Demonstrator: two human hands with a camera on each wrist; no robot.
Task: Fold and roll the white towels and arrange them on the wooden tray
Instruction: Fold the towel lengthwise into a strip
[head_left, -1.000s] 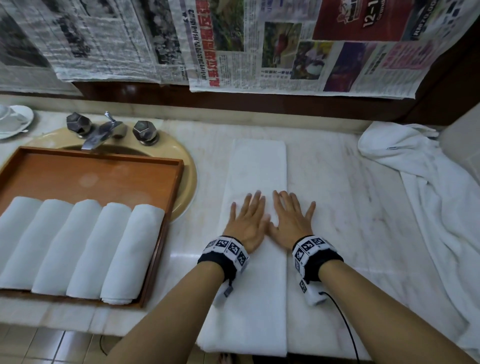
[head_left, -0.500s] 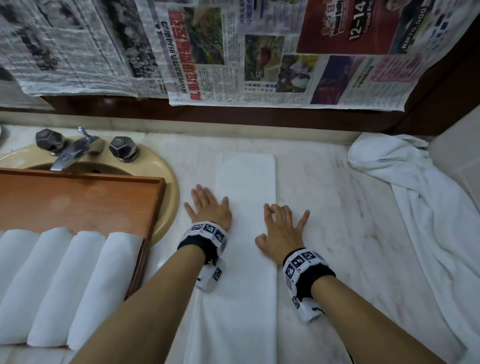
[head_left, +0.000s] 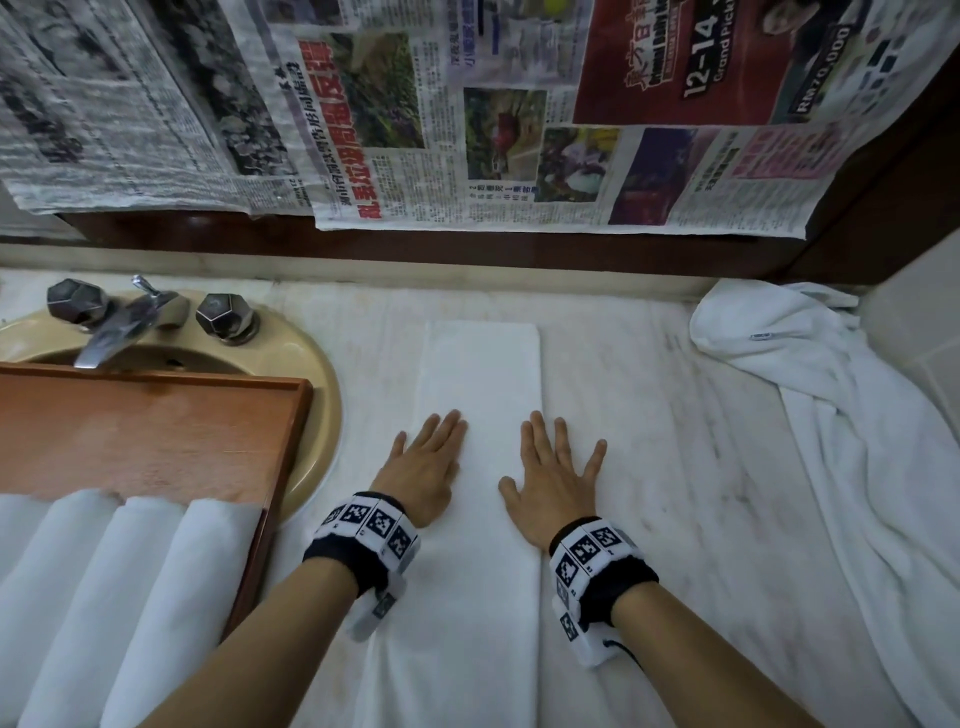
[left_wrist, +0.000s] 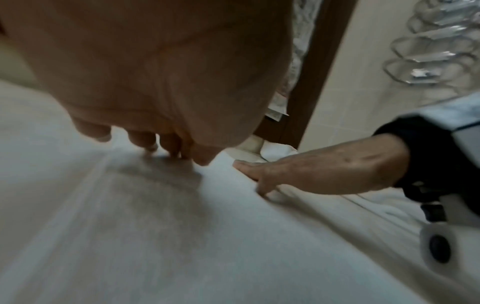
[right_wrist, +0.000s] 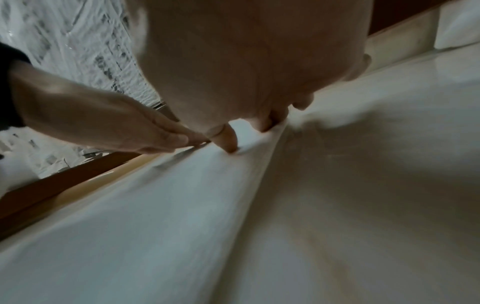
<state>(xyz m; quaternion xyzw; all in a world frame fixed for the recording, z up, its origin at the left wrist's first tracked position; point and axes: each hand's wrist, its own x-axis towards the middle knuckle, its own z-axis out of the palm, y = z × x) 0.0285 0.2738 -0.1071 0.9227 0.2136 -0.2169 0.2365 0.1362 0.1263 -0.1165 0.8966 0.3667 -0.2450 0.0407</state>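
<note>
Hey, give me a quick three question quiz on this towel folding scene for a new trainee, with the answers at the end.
1. True or false: both hands lie flat with straight fingers on the folded towel.
2. Which edge of the strip does the right hand press: A near the wooden tray, or B toward the loose towel?
3. How many rolled towels can you see in the tray in the head view?

Key: 1 true; the left hand is flat too. 2 B. 3 three fully, with a sliver of a fourth cut off at the picture's edge.
</note>
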